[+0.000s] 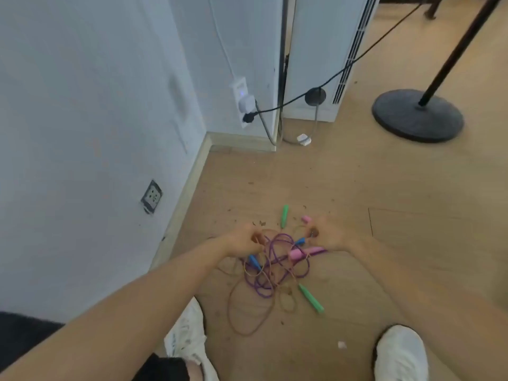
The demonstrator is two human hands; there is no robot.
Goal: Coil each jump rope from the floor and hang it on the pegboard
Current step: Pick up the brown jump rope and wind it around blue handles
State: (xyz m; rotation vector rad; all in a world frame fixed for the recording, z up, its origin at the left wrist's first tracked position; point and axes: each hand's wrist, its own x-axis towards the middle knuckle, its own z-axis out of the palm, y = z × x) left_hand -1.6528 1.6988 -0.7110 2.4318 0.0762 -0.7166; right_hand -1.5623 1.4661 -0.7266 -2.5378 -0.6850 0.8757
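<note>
1. A tangle of jump ropes [270, 273] lies on the wooden floor [384, 188], a short way out from the white wall [82, 133].
2. The left hand [243, 240] is at the tangle's left edge. Its fingers are curled in and pinch a brown piece [257, 238]. Blur hides whether that piece is a handle or rope.
3. The right hand [331, 235] is at the tangle's right edge. Its fingers are also curled, round a second brown piece [313, 232].
4. In the tangle a purple rope [262, 284] loops through the middle, and a thin tan rope [242, 314] spreads in wide loops on the near side.
5. One green handle [284, 215] lies on the far side of the tangle. Another green handle [312, 298] lies at its near right.
6. A small pink handle [305, 219] lies at the far right of the tangle, and a larger pink handle [297, 253] lies across its middle.
7. One blue handle [254, 262] is just under the left hand. A second blue handle [300, 241] is near the right hand.
8. Nearer than the tangle are two white shoes, one to the left [189, 334] and one to the right [398, 353].
9. Well beyond the tangle to the right is a round black stand base [417, 115]. Left of the tangle, a socket [151, 196] is set in the wall.
</note>
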